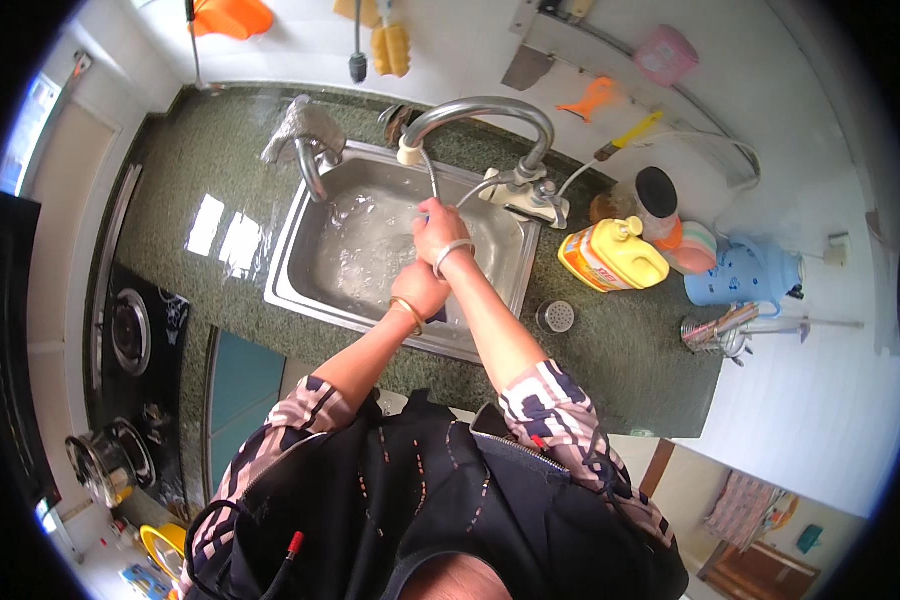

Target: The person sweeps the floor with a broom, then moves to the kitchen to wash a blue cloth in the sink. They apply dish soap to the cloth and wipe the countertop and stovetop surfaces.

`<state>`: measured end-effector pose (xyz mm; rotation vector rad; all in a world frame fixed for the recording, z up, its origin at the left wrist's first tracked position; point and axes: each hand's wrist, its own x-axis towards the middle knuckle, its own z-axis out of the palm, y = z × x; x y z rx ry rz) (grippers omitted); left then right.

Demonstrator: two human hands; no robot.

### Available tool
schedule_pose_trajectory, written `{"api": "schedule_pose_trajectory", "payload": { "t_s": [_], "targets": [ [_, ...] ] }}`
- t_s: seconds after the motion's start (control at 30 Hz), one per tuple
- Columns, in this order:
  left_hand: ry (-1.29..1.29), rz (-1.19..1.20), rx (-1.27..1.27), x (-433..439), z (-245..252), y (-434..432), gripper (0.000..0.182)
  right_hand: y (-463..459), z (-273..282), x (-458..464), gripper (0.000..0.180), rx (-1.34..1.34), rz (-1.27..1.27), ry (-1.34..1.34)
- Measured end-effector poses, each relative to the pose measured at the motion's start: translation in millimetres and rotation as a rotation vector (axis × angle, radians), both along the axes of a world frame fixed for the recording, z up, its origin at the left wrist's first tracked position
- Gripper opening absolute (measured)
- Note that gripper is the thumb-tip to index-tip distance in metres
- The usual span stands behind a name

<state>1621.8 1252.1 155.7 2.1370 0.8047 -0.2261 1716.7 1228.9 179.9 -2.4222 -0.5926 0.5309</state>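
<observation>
Both my hands are over the stainless steel sink, one close above the other. My right hand, with a pale bangle at the wrist, is curled near the lower end of a flexible metal hose. My left hand, below a gold-coloured bangle, is closed in a fist just nearer to me. A dark blue item shows beside the left hand, and a bit of blue peeks out by the right fingers. It looks gripped by both hands, which hide most of it. Rippling water lies in the basin.
A curved metal faucet arches over the sink's back edge. A second spout, draped with a grey cloth, stands left. Right are a yellow detergent jug, a perforated metal strainer and a blue jug. A gas stove is far left.
</observation>
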Motion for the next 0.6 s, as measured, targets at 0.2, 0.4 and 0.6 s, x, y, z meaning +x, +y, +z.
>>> {"api": "schedule_pose_trajectory", "payload": {
  "t_s": [0.2,0.4,0.6],
  "targets": [
    [-0.344,0.270,-1.658,-33,79,21,0.054,-61,55,14,0.075,1.159,0.066,1.018],
    [-0.484,-0.189,-2.511,-23,132,-8,0.065,-31,104,-10,0.079,1.678,0.420,1.289],
    [-0.562,-0.060,-2.334,-38,172,8,0.066,-30,165,2,0.024,1.541,0.393,1.017]
  ]
}}
